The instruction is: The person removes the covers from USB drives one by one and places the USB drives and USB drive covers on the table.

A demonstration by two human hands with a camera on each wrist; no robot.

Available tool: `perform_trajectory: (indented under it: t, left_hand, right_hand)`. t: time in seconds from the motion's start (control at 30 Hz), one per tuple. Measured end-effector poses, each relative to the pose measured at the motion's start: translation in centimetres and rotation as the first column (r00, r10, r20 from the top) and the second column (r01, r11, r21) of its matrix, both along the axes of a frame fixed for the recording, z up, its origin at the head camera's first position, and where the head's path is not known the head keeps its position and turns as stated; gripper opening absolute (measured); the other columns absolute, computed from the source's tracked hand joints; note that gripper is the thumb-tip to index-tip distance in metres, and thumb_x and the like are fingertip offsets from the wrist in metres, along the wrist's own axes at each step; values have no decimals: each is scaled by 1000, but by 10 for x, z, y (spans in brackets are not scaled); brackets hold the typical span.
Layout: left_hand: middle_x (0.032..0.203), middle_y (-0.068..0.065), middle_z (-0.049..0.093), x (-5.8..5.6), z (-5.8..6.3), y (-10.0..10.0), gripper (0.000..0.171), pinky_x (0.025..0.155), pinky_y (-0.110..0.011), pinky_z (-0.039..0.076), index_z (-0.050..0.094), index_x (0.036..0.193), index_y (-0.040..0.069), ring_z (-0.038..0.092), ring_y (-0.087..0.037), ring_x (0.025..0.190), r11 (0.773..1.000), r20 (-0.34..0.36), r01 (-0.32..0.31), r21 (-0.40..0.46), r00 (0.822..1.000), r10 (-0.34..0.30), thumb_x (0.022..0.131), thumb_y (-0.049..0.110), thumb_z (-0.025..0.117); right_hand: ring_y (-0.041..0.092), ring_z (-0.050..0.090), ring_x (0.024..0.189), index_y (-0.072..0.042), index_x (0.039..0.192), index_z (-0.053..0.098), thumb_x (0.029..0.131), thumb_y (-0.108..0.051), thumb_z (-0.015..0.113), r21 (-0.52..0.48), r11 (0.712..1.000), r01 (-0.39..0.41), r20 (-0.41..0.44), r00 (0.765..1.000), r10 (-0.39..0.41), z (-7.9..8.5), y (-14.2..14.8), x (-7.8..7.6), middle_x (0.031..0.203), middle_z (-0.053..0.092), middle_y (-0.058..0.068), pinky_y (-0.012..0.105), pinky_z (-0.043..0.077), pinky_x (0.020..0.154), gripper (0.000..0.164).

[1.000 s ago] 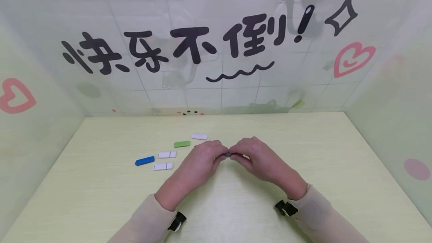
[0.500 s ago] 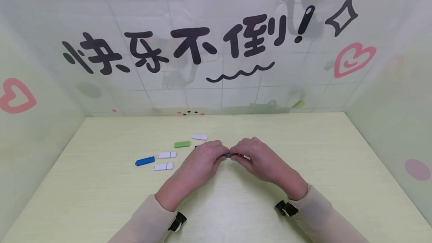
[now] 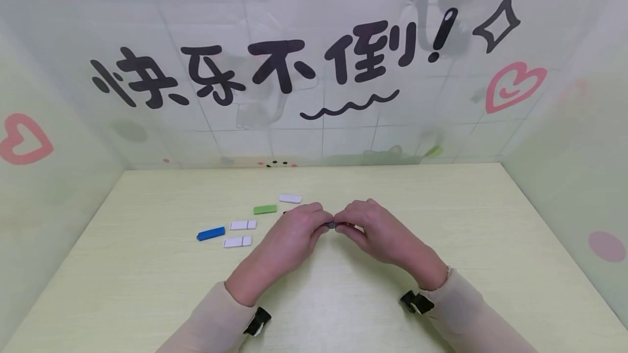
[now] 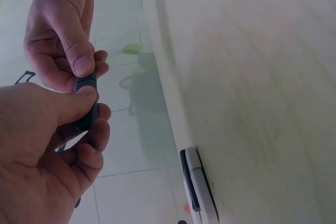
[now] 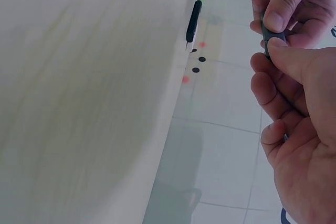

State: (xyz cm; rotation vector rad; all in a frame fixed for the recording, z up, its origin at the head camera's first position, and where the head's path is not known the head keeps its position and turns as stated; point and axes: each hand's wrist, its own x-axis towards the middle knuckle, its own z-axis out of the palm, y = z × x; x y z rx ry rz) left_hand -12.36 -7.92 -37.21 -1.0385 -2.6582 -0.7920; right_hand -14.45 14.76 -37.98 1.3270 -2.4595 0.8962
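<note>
Both hands meet above the middle of the table on a small dark USB flash drive (image 3: 331,225), which has a seam across it. My left hand (image 3: 290,237) pinches one end between thumb and fingers. The other end is pinched by my right hand (image 3: 380,232). In the left wrist view the dark body (image 4: 86,123) shows between the thumbs and curled fingers, and the thumb tips lie close together near the seam. Much of the drive is covered by fingers. Nearest the left hand, a black stick (image 5: 194,22) lies on the table, mostly hidden behind that hand in the head view.
Left of the hands lie a blue stick (image 3: 211,233), a green stick (image 3: 265,210), and white sticks, one at the back (image 3: 290,199) and two capped ones in front, an upper (image 3: 242,225) and a lower (image 3: 237,242). Printed walls enclose the table (image 3: 147,287) behind and at both sides.
</note>
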Motion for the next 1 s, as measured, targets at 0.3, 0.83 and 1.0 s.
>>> perform_trajectory:
  t: [0.3, 0.83, 1.0]
  left_hand:
    - [91, 7, 65, 0, 2, 0, 12, 80, -28, 57, 79, 107, 13, 63, -11, 85, 1000, 24, -15, 0, 1000, 15, 99, 6, 75]
    - [95, 5, 68, 0, 4, -2, 10, 84, -31, 58, 78, 107, 13, 65, -12, 89, 999, 61, -34, 23, 998, 33, 100, 6, 74]
    - [95, 5, 69, 1, 4, -2, 9, 84, -31, 58, 78, 106, 12, 66, -13, 89, 999, 69, -41, 33, 997, 38, 99, 5, 74]
  right_hand:
    - [11, 71, 92, -11, 111, 81, 98, -7, 77, 1, 1000, 2, 26, 1000, -2, 2, 1, 0, 101, 78, -4, 37, 55, 78, 14]
    - [7, 71, 93, -13, 114, 82, 97, -9, 80, 8, 999, 33, 50, 998, -34, 2, 3, -1, 104, 79, -7, 37, 55, 80, 18]
    - [5, 71, 92, -13, 113, 82, 96, -9, 80, -2, 1000, 30, 66, 997, -30, 2, 3, -1, 103, 79, -6, 36, 57, 82, 18]
